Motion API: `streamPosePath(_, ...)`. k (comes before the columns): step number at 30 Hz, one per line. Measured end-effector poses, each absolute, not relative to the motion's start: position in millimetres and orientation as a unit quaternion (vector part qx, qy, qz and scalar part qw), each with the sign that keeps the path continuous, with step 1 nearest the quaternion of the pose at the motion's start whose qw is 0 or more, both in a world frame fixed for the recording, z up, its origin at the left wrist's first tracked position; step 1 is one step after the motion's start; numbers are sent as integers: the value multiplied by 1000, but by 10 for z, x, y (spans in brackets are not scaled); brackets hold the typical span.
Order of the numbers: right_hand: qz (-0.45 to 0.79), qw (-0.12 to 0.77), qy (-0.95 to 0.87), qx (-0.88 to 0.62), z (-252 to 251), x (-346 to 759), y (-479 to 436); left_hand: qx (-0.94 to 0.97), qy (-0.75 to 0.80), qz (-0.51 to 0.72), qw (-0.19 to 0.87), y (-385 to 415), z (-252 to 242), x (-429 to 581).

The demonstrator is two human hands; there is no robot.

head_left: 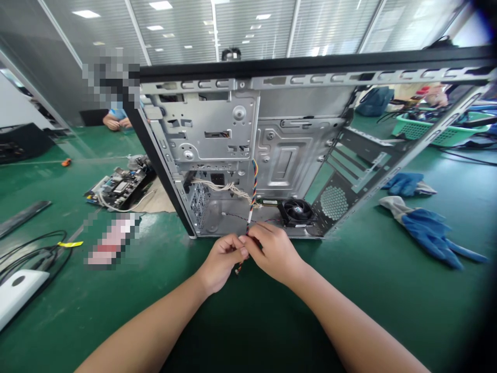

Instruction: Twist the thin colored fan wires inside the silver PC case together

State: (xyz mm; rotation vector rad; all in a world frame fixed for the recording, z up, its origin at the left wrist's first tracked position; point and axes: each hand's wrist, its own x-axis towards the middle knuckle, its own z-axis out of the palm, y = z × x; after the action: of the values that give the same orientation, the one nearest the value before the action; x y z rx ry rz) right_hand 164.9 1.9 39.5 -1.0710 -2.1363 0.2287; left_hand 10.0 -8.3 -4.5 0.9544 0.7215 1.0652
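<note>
Pinching the thin, twisted multicoloured wire cable [254, 181], our left hand [221, 263] and right hand [275, 252] meet with thumbs and fingertips closed on it; the exact contact is partly hidden. The cable hangs inside the open silver metal computer case [303, 101] and passes out over the lower near edge, its tail showing below our left fingers. In our judgement, a hard pull could strain the wires beneath the perforated silver panel [209, 122], and dragging them across the sheet-metal edge could nick the insulation. Slack could snag the black plastic fan [298, 210] at right. We have room toward us over the green tabletop [155, 280]; the black top rail [330, 63] and black left upright [158, 155] limit lifting and leftward reach.
</note>
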Motion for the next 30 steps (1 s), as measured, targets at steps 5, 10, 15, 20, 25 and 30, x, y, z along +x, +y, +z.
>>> streamPosePath(5, 135, 362, -839, -382, 395, 1663, 59, 432, 330, 466, 698, -76, -41, 98)
streamPosePath(10, 211, 366, -828, -368, 367, 1674, 95, 423, 316, 459, 715, -70, -25, 93)
streamPosePath(15, 272, 384, -806, -359, 345, 1657, 110, 410, 309, 455, 727, -78, -9, 97)
streamPosePath(20, 234, 416, -791, -383, 314, 1657, 125, 500, 372, 481, 616, -85, -41, 86)
streamPosePath(25, 221, 418, -798, -373, 292, 1664, 123, 595, 416, 494, 478, -90, -48, 50)
streamPosePath(30, 201, 438, -794, -371, 287, 1650, 112, 638, 444, 488, 399, -118, 2, 44)
